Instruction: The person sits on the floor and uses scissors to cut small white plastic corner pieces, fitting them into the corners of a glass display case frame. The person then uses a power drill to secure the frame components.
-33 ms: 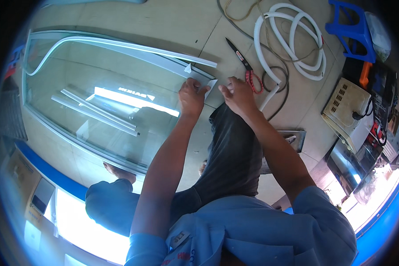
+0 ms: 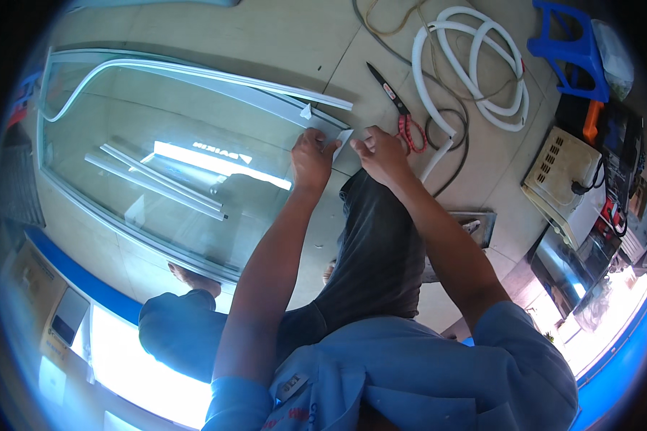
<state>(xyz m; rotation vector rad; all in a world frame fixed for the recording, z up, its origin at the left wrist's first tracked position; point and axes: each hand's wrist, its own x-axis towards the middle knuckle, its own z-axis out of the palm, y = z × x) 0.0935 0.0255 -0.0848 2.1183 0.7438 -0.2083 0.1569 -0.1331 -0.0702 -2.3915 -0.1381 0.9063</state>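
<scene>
We are bent over a large glass panel (image 2: 158,165) with a pale frame, lying flat on the tiled floor (image 2: 251,29). Our left hand (image 2: 313,159) is curled closed at the panel's near corner, fingers pressing on the frame edge. Our right hand (image 2: 382,154) sits just beside it, fingers pinched narrow on a small white strip (image 2: 343,144) that stands between the two hands at that corner. A long white gasket strip (image 2: 194,72) runs along the panel's far edge. Red-handled scissors (image 2: 399,108) lie on the floor just beyond our right hand, near a coiled white hose (image 2: 482,65). A blue plastic stool (image 2: 564,47) stands further off.
</scene>
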